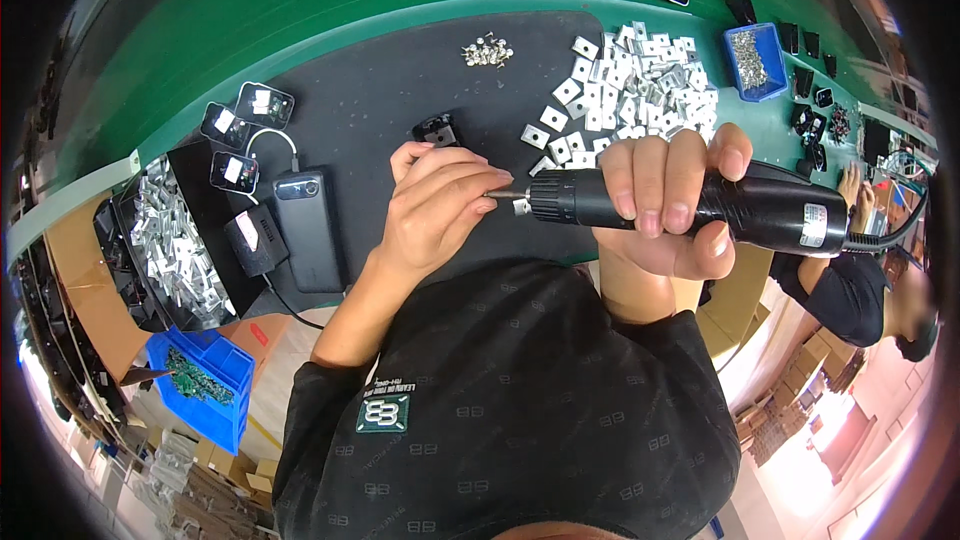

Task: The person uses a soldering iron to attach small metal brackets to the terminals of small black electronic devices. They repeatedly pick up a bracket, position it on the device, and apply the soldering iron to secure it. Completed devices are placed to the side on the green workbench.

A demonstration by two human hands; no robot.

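My right hand is wrapped round a black corded electric screwdriver, held level with its nose toward the left. The fingertips of my left hand are pinched at the end of its metal bit. Whether a screw sits between those fingertips is hidden. Just beyond my left hand, a small black plastic housing lies on the dark mat, partly covered by the fingers. Farther off on the mat is a small heap of screws. Past my right hand spread many silvery square metal plates.
At left lie a black power bank, several small black devices and a box of metal pieces. A blue bin holds green circuit boards. Far right, a blue tray contains screws; a co-worker works nearby.
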